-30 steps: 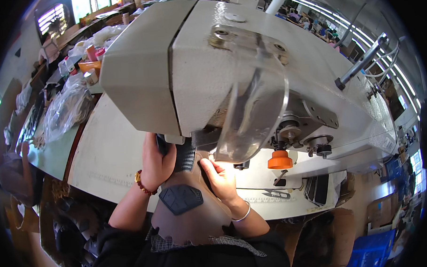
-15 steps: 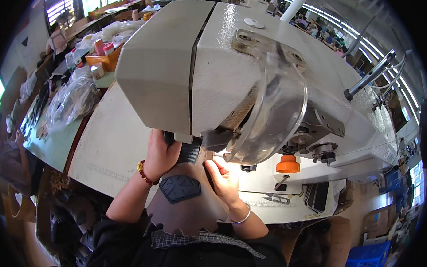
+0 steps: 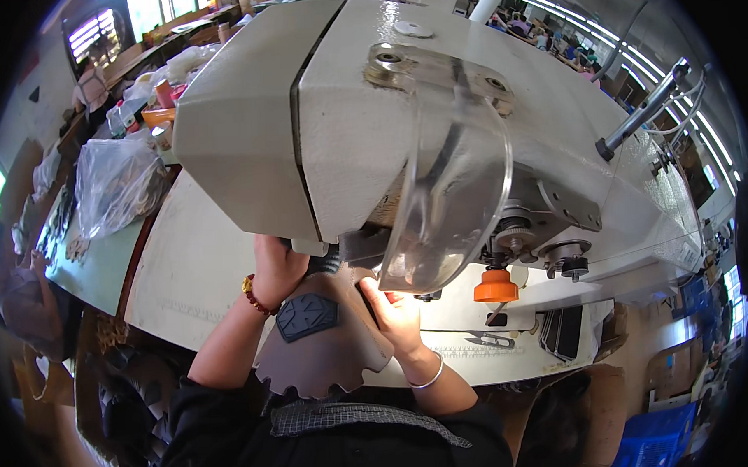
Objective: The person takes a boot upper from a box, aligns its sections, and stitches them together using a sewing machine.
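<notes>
A brownish shoe upper with a scalloped near edge and a dark raised patch lies under the head of a large pale sewing machine. My left hand is closed on its far left side, by a dark ribbed part; the fingertips are hidden under the machine head. On the right, my right hand grips the upper's edge, thumb and fingers near a dark slit. The needle area is hidden behind the machine head and its clear curved shield.
An orange cap hangs below the machine arm. Thread snips and dark flat pieces lie on the right of the white table. Plastic bags cover a side table at left. A blue crate stands low right. Several people sit farther off.
The view has shifted, so the machine appears farther left. The upper has turned slightly and slid away from me, and my left hand reaches a little deeper beneath the machine head.
</notes>
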Motion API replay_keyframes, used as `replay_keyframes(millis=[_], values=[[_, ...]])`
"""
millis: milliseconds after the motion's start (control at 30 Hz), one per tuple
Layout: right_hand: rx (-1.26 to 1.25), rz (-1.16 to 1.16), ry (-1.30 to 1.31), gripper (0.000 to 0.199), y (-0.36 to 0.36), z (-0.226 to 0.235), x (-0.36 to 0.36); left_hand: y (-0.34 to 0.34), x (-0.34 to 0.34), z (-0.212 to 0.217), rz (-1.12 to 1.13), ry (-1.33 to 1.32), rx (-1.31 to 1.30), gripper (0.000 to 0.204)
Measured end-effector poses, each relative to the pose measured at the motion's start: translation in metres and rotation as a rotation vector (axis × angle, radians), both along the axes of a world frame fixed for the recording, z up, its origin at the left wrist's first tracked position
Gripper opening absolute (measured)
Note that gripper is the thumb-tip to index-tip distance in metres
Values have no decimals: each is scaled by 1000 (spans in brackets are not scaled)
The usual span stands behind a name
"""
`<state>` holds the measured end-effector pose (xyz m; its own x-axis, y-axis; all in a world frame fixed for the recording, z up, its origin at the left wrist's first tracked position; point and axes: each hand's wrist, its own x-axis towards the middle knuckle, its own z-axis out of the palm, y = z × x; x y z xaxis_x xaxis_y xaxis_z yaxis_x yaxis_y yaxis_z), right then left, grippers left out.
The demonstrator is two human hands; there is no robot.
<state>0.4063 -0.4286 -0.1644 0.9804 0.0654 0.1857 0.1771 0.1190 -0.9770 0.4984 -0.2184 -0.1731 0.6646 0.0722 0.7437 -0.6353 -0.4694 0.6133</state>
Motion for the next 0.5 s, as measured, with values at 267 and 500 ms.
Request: replay_keyframes(millis=[267, 500], values=[[89, -23, -6, 17, 5, 10, -4, 13, 33, -27, -144, 95, -8, 14], [207, -43, 62, 16, 9, 13, -5, 15, 32, -20, -148, 114, 65, 25]])
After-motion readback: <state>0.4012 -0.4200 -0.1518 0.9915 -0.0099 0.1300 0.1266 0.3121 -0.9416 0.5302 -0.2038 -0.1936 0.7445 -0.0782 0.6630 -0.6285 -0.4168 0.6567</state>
